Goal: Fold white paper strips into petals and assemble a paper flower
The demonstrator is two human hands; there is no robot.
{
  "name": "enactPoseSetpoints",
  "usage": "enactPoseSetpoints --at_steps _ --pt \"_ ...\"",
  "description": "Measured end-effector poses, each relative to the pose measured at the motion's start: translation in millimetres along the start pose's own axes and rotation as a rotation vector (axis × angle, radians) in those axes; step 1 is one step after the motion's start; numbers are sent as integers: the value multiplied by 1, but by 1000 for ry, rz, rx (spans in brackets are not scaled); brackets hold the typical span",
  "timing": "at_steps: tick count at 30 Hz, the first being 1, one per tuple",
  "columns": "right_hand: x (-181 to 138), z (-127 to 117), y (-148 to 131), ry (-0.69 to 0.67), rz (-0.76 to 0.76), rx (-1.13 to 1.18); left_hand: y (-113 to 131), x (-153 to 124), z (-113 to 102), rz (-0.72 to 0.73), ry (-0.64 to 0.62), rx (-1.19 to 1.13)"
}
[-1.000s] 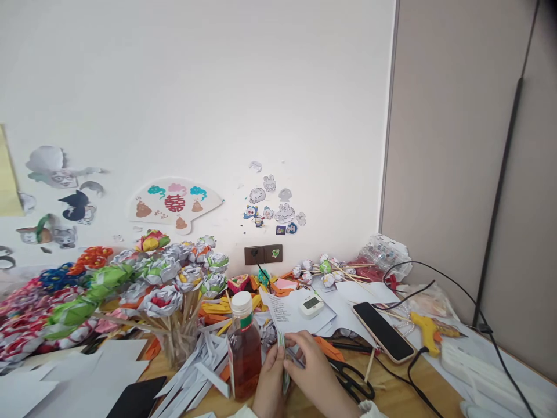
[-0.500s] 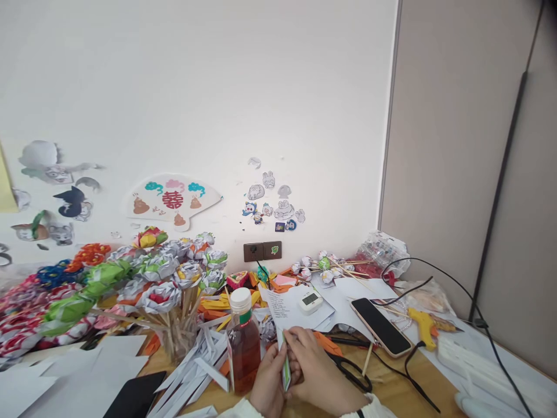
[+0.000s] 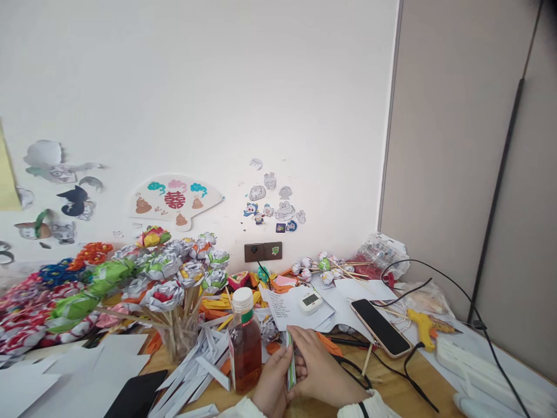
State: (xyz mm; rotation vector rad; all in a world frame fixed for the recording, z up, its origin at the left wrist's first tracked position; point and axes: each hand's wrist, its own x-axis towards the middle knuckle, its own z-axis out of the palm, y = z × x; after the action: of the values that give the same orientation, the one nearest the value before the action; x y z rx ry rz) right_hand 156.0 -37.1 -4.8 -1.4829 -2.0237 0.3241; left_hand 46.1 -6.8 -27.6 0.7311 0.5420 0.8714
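Note:
A narrow folded strip of green and white paper (image 3: pixel 291 367) stands upright between my two hands, low in the middle of the view. My left hand (image 3: pixel 274 380) grips it from the left, thumb along its side. Closed around the right side is my right hand (image 3: pixel 319 368), with its fingers bent over the strip's upper part. Just left of my hands is a bottle (image 3: pixel 245 354) of reddish-brown liquid with a white cap. Black-handled scissors (image 3: pixel 354 371) lie partly hidden behind my right wrist.
Folded white paper strips (image 3: pixel 200 371) and a dark phone (image 3: pixel 136 395) lie left. Paper flowers on sticks (image 3: pixel 163 296) stand in a clear container. Rightward are a white timer (image 3: pixel 310 301), another phone (image 3: pixel 382 326), a yellow glue gun (image 3: pixel 421 328) and a black cable (image 3: pixel 491 342).
The paper strip has turned from slanted to nearly upright, its white edges showing more. My hands have shifted slightly right and closed more around it.

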Motion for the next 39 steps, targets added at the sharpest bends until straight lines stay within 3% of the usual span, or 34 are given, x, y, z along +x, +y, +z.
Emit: enactPoseSetpoints --at_steps 8,16,19,23,30,36,39 --pt "-1 -3 -1 20 12 81 9 -10 11 -8 -78 -115" --pt "-4 -4 3 -11 18 295 3 0 -1 106 -42 45" --pt "0 -5 5 101 110 371 -1 6 -4 164 -55 175" --pt "8 -2 10 245 200 296 -7 11 -5 203 -77 357" --pt "10 -2 13 284 218 312 -6 1 4 139 -96 469" --pt "10 -3 9 273 134 393 -4 0 7 171 -139 358" --pt "11 -2 7 306 130 347 -11 4 4 124 -94 282"
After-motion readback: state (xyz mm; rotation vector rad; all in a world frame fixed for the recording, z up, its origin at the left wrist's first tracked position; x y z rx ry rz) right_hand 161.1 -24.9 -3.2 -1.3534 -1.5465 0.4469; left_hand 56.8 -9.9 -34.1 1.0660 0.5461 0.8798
